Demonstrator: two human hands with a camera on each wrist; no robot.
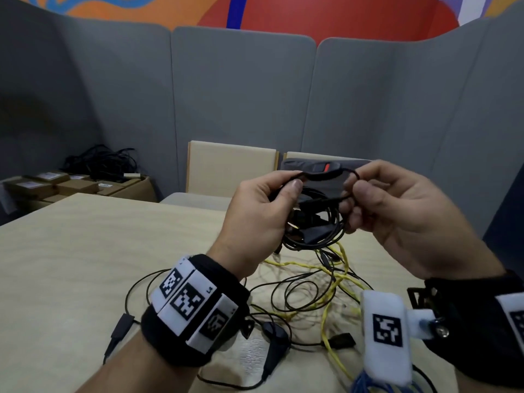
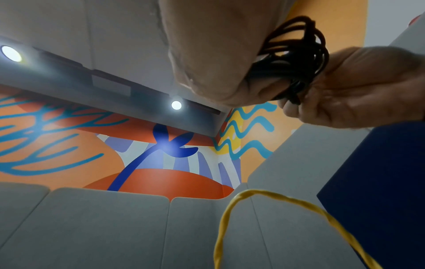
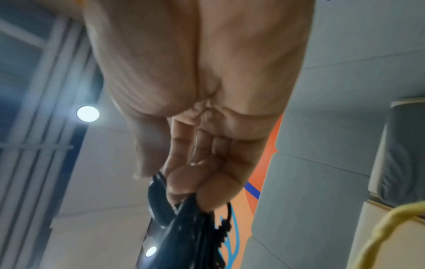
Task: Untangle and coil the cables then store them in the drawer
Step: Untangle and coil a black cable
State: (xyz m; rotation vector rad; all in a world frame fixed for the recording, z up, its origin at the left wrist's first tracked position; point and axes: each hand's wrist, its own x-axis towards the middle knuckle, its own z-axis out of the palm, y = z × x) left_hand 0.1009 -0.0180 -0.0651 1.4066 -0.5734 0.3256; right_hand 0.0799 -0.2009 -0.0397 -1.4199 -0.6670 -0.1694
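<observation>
near table: tangled cables (image 1: pixel 309 282) block the middle
left table (image 1: pixel 71 236): bare, passable
far left: boxes (image 1: pixel 56 185)

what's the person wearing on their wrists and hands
Both hands are bare, no gloves or sleeves. The left hand has a wide black wristband carrying white tiles printed with black square marker codes. The right hand has a black wrist strap with a similar white marker block and a small metal fastener.
</observation>
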